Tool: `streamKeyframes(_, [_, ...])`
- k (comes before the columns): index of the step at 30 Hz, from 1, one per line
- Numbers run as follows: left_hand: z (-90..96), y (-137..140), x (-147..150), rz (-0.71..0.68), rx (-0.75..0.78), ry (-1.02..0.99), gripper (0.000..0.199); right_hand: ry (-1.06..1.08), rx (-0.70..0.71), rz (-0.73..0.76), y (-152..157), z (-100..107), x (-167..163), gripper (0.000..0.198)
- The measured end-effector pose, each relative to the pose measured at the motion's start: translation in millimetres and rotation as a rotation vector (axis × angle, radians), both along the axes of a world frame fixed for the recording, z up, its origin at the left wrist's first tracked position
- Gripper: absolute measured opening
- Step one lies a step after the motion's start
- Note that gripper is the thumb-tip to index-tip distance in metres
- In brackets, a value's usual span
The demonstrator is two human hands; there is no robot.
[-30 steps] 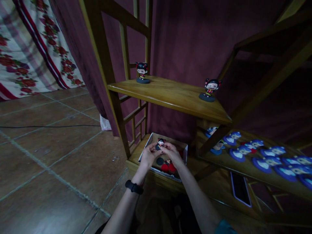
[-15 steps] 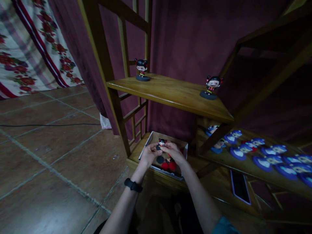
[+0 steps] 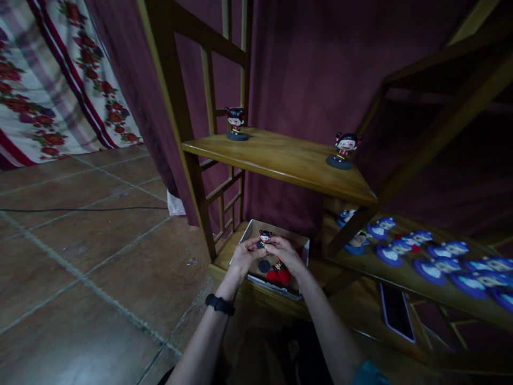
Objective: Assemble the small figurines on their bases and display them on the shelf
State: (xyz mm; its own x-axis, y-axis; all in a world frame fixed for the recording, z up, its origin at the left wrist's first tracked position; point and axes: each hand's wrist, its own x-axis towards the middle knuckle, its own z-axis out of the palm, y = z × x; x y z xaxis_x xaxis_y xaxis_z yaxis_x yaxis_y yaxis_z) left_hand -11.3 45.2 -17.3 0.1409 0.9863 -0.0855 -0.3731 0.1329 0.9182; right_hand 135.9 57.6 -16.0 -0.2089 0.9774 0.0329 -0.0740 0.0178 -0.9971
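Between my two hands is a small black-haired figurine (image 3: 265,236) with hair buns and a dark round base. My left hand (image 3: 243,256) grips it from the left, fingers closed at the base. My right hand (image 3: 285,252) pinches it from the right. Both hands are over a shallow cardboard box (image 3: 251,226) with white outer sides. Inside the box lie a dark round base (image 3: 264,266) and another figurine with red parts (image 3: 278,272). My right forearm and hand hide part of the box.
Two similar figurines stand on the wooden shelf above, one left (image 3: 235,124) and one right (image 3: 344,151). Several blue-and-white figurines (image 3: 395,251) fill a lower shelf at right. A phone (image 3: 396,311) lies below them. A black cable (image 3: 80,209) crosses the tiled floor.
The view has shifted slightly, so the shelf appears a little lower. Both hands keep hold of the same figurine over the box, with hardly any movement.
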Motion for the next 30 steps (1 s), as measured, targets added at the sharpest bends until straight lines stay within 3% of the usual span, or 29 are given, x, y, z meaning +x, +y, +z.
streamKeyframes(4, [1.4,2,0,0.075,-0.016,-0.052,0.059,0.081,-0.017,-0.050,0,-6,2,0.037])
streamKeyframes(7, [4.2,1,0,0.068,-0.006,-0.075,0.056,0.144,-0.062,-0.008,0,-10,3,0.040])
streamKeyframes(15, [11.8,-3,-1,0.055,0.057,0.060,0.044,0.138,-0.019,-0.048,-1,4,-6,0.038])
streamKeyframes(24, [8.1,-3,-7,-0.002,-0.157,-0.297,0.037,0.106,0.076,-0.093,-4,6,-12,0.034])
streamKeyframes(30, [8.1,-3,-7,-0.035,-0.157,-0.364,0.032,0.126,0.123,-0.057,-8,14,-11,0.033])
